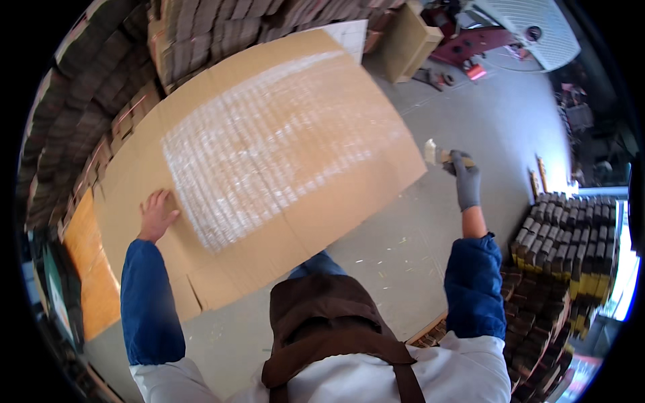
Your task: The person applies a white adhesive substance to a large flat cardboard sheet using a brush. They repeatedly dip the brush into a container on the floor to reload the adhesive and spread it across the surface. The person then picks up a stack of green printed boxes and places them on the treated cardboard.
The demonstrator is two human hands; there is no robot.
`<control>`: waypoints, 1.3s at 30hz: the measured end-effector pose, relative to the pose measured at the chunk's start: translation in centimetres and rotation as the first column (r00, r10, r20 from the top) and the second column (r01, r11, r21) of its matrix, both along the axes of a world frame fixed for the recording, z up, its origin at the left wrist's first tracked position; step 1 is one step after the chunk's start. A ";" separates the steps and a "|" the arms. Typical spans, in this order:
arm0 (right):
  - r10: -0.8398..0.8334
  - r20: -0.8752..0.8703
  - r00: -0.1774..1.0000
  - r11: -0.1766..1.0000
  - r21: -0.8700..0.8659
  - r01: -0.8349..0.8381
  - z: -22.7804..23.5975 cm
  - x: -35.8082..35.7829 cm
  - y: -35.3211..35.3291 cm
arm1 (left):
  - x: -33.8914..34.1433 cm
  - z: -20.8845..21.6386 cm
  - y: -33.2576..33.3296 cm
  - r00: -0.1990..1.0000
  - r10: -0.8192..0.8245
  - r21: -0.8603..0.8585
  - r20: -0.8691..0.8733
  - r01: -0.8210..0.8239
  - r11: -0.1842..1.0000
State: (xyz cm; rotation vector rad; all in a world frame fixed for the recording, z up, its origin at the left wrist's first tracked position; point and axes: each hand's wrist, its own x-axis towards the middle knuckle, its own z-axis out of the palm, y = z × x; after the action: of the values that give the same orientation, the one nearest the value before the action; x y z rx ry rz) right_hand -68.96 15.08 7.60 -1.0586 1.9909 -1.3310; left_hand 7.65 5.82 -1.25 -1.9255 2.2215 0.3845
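Observation:
A large flat sheet of brown cardboard (322, 208) lies before me, with a wide patch of white, wet-looking glue (235, 154) streaked in ridges over its middle. My bare left hand (156, 215) rests on the cardboard near the patch's left edge, its fingers spread. Off the sheet's right corner, my right hand (465, 176) in a grey glove is closed around the handle of a brush (438, 155). Pale bristles on the brush point left, toward the cardboard, and do not touch it.
Stacks of dark brown pieces (208, 33) line the far and left sides. More piles of blocks (568, 235) stand at the right. A wooden box-like piece (403, 43) and a red machine part (470, 47) sit at the far right. Small scraps dot the grey floor (390, 255).

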 end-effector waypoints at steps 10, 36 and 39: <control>-0.216 0.629 0.746 0.973 0.075 0.219 -2.8 -3.8 14.5 | -6.3 -2.1 2.6 0.950 -0.065 -0.491 -0.304 -0.098 0.866; -0.443 0.883 0.154 0.896 0.440 0.052 -64.8 -7.7 26.2 | -56.0 -43.7 38.0 0.796 0.441 0.727 -0.414 -0.002 0.686; -0.347 0.897 0.275 0.932 0.363 -0.007 -71.1 -6.4 23.0 | -56.5 -42.4 42.1 0.755 0.572 0.847 -0.319 -0.044 0.530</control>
State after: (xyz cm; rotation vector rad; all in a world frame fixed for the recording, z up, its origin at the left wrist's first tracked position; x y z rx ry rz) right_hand -75.31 38.08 -63.47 0.2338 1.2271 -1.2182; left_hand -48.87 47.95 -43.69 -1.7404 1.3510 1.8955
